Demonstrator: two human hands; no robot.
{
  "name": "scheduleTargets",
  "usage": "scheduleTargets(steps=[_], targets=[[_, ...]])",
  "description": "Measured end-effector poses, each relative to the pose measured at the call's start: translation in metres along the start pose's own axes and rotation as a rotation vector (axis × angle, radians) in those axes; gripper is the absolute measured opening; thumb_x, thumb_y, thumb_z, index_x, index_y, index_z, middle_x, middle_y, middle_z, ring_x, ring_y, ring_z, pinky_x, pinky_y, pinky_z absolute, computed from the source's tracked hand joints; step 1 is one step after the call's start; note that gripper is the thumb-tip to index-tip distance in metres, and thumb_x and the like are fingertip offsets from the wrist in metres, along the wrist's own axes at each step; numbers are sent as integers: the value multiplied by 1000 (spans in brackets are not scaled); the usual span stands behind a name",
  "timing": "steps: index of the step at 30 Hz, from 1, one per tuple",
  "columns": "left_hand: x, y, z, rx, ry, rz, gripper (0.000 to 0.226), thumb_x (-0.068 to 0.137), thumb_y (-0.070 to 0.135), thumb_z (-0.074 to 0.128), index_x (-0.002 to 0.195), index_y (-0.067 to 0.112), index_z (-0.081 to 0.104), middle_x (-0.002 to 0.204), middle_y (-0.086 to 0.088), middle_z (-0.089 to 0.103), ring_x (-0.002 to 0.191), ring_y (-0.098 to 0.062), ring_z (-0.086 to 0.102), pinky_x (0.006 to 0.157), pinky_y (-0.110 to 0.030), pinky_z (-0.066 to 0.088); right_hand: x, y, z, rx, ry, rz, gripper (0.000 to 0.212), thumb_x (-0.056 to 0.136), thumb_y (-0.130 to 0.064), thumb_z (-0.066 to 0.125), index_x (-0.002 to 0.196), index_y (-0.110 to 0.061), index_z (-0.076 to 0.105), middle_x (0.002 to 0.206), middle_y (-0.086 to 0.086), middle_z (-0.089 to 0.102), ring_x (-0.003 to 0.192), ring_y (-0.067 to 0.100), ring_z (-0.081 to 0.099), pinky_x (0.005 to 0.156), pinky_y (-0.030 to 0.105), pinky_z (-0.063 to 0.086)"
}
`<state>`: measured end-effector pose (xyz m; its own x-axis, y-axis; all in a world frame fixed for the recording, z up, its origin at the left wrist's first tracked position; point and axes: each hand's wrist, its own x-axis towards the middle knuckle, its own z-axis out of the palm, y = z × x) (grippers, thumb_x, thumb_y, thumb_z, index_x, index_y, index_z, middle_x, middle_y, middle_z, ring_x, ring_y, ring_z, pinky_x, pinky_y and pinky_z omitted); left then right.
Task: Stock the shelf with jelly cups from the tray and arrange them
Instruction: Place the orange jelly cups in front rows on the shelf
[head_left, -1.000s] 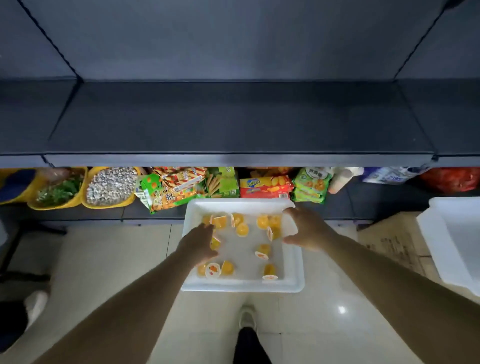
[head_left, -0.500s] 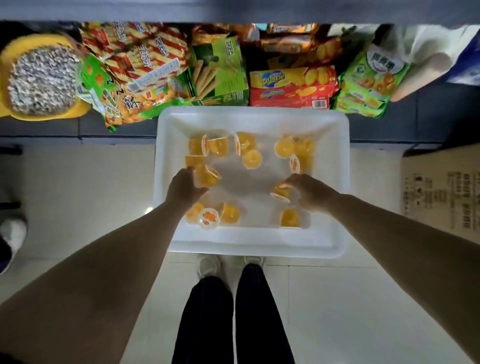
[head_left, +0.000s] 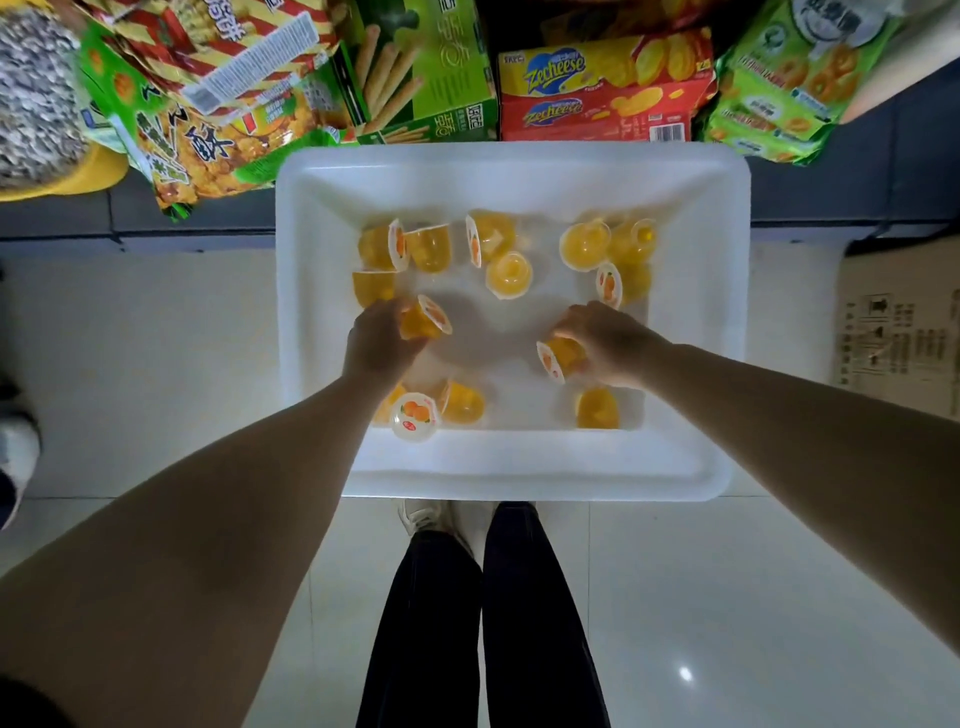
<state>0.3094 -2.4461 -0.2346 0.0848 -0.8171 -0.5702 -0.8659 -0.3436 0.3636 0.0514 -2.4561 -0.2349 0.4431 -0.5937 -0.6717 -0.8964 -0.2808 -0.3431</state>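
Observation:
A white tray (head_left: 519, 462) sits on the floor below me with several orange jelly cups scattered inside. My left hand (head_left: 376, 345) grips one jelly cup (head_left: 426, 318) lying on its side at the tray's left. My right hand (head_left: 605, 343) grips another jelly cup (head_left: 558, 358), its lid facing left. Loose cups lie along the far side, such as one cup (head_left: 509, 275), and near the front edge, such as a lid-up cup (head_left: 414, 415). The shelf being stocked is out of view.
Snack packs crowd the low shelf just beyond the tray: a green stick-biscuit box (head_left: 421, 67), Zecheese boxes (head_left: 602, 88), green cookie bags (head_left: 789, 78), a yellow tub of seeds (head_left: 36, 98). A cardboard box (head_left: 904, 332) stands right. My legs (head_left: 483, 623) are below the tray.
The view has tilted down and closer to the tray. Both hands have closed round a jelly cup each, where before they were reaching among the cups.

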Motion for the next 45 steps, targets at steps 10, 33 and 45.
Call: scheduleTargets(steps=[10, 33, 45], targets=[[10, 6, 11, 54, -45, 43, 49, 85, 34, 67, 125, 8, 54, 122, -11, 62, 112, -27, 58, 96, -35, 45, -1, -4, 11, 248, 30, 103, 60, 83, -26, 71, 137, -14, 47, 135, 9, 51, 122, 27, 48, 99, 32, 40], [-109, 65, -176, -798, 15, -56, 39, 72, 12, 79, 109, 13, 67, 107, -3, 70, 93, -15, 66, 73, -21, 51, -125, -140, -151, 1051, 578, 105, 52, 71, -11, 80, 116, -1, 55, 111, 7, 62, 104, 17, 57, 89, 27, 48], [-306, 39, -454, -823, 201, 335, 39, 74, 0, 74, 111, 6, 65, 99, -4, 68, 88, -13, 64, 73, -14, 49, -297, -364, -319, 1024, 913, -142, 39, 78, -4, 74, 113, -14, 59, 108, -2, 66, 105, 15, 62, 88, 22, 48]])
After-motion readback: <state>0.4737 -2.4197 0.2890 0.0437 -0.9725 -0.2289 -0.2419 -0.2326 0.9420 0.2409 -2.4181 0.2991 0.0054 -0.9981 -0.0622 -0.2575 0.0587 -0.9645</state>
